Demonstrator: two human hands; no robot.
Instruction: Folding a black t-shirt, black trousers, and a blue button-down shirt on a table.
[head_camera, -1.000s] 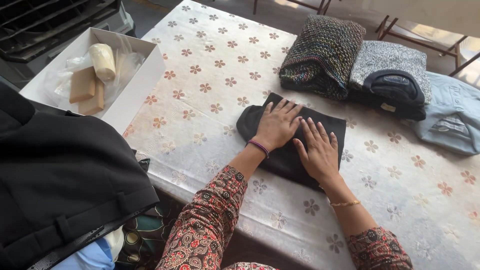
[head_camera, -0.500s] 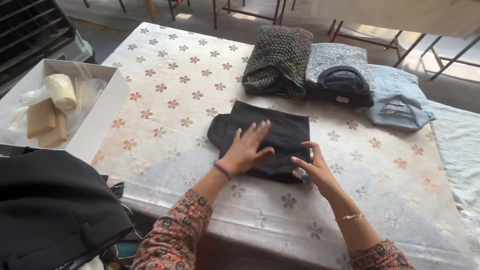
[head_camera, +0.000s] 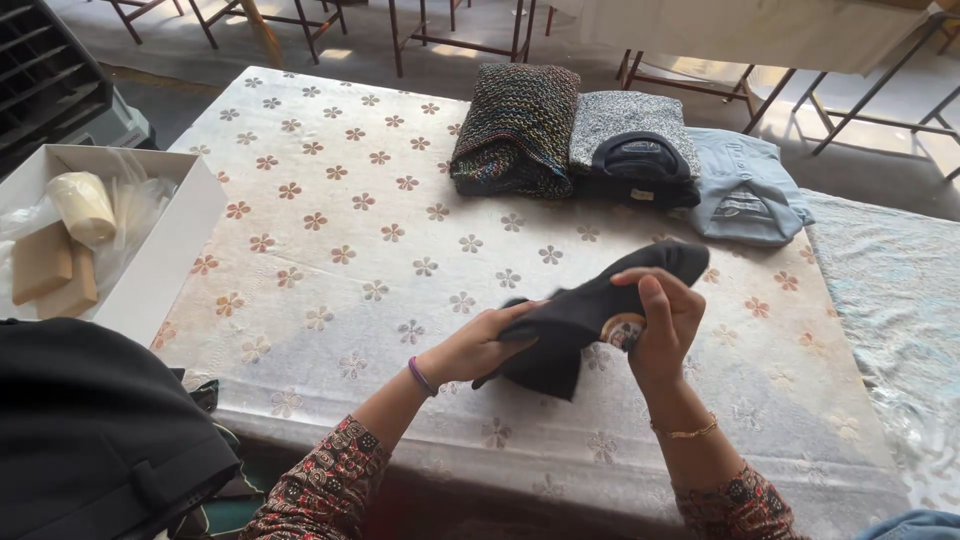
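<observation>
Holding a folded dark garment (head_camera: 590, 315) clear of the counter (head_camera: 330, 250), the person grips it with both hands above the near edge of the flower-patterned cloth. Left hand (head_camera: 480, 345): grip closed on the garment's lower left end, thumb on top. Right hand (head_camera: 665, 320): grip closed around the garment's middle, fingers (head_camera: 655, 300) wrapped over the fabric, a small round label showing just beside the palm. The garment's upper end points toward the row of 3 folded piles at the far side: a multicoloured knit (head_camera: 515, 130), a grey knit with a dark piece on top (head_camera: 635, 150), and a pale blue shirt (head_camera: 745, 185). A white box (head_camera: 165, 255) with wrapped blocks stands well apart at the left; a black garment (head_camera: 90, 430) lies in the near left corner.

Judgement: the fold appears compact but loose at the lower end. Handling it well calls for keeping both grips firm so that the layers do not slide apart, keeping the bundle level, and supporting the hanging corner beneath the left hand.
</observation>
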